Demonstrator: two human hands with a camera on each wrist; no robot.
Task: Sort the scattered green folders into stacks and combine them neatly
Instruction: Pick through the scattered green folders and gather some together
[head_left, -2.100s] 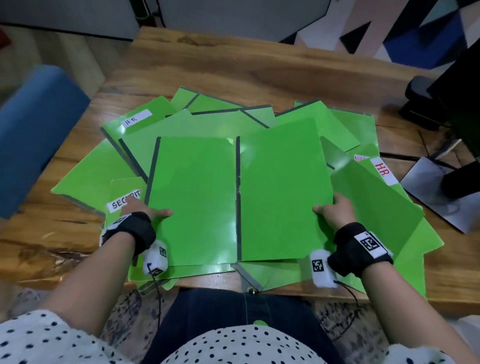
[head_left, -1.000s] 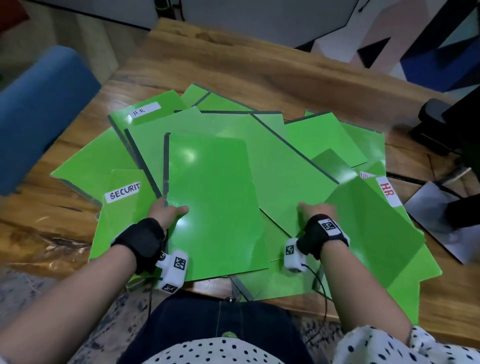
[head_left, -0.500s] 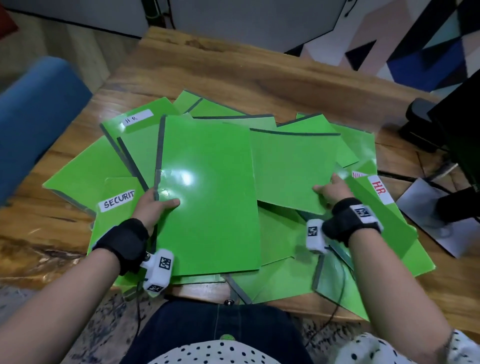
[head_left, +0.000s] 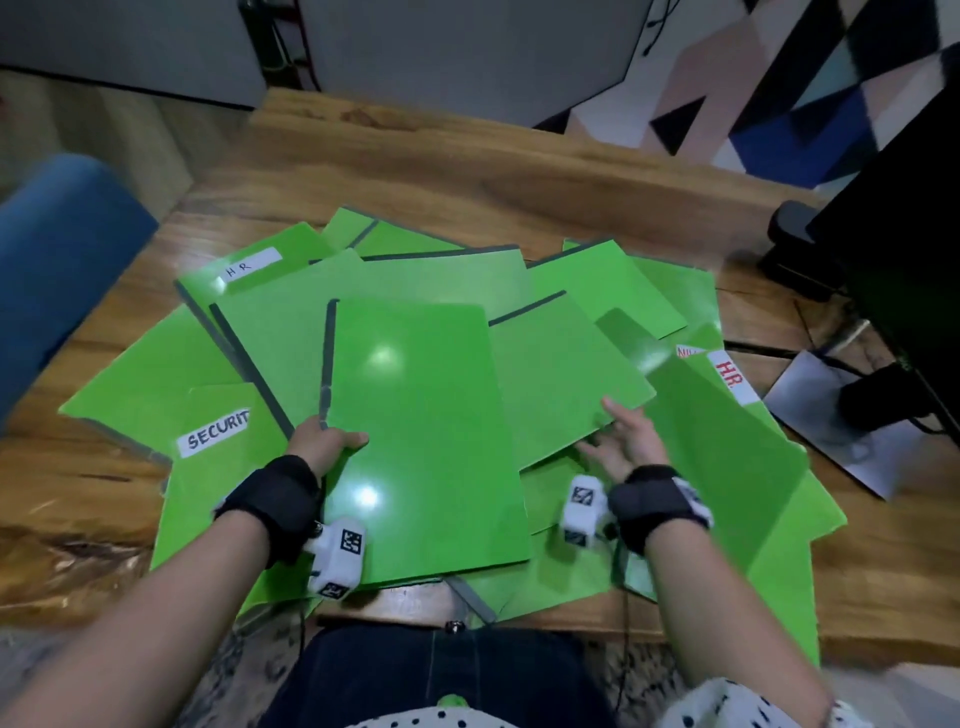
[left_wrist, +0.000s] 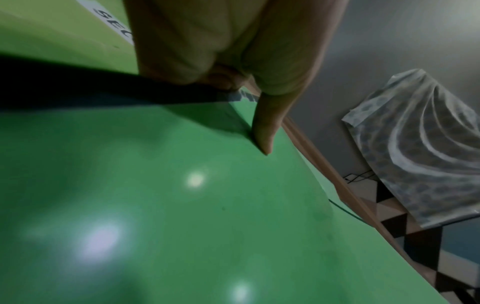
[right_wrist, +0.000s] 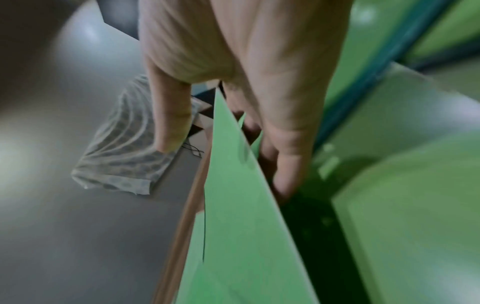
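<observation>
Several green folders lie overlapping in a heap on the wooden table (head_left: 467, 171). My left hand (head_left: 332, 441) grips the left edge of the top folder (head_left: 415, 441), thumb on its glossy cover and fingers underneath. The left wrist view shows that thumb (left_wrist: 262, 139) pressing the same folder (left_wrist: 182, 205). My right hand (head_left: 618, 441) is at the near corner of a second folder (head_left: 561, 374), fingers spread and loose. In the right wrist view that folder's edge (right_wrist: 241, 226) runs between the thumb (right_wrist: 171, 127) and the fingers (right_wrist: 285, 168), which lie below it.
Labelled folders show at the heap's rim: "SECURIT" (head_left: 218, 431) at left, "HR" (head_left: 249, 265) at far left, red "HR" (head_left: 732, 379) at right. A blue chair (head_left: 57, 260) stands left. A black monitor (head_left: 893, 260) and its grey base plate (head_left: 831, 421) stand right.
The top folder in my left hand has come nearer to me. My right hand has loosened its hold on the second folder, and its fingers now spread at that folder's corner.
</observation>
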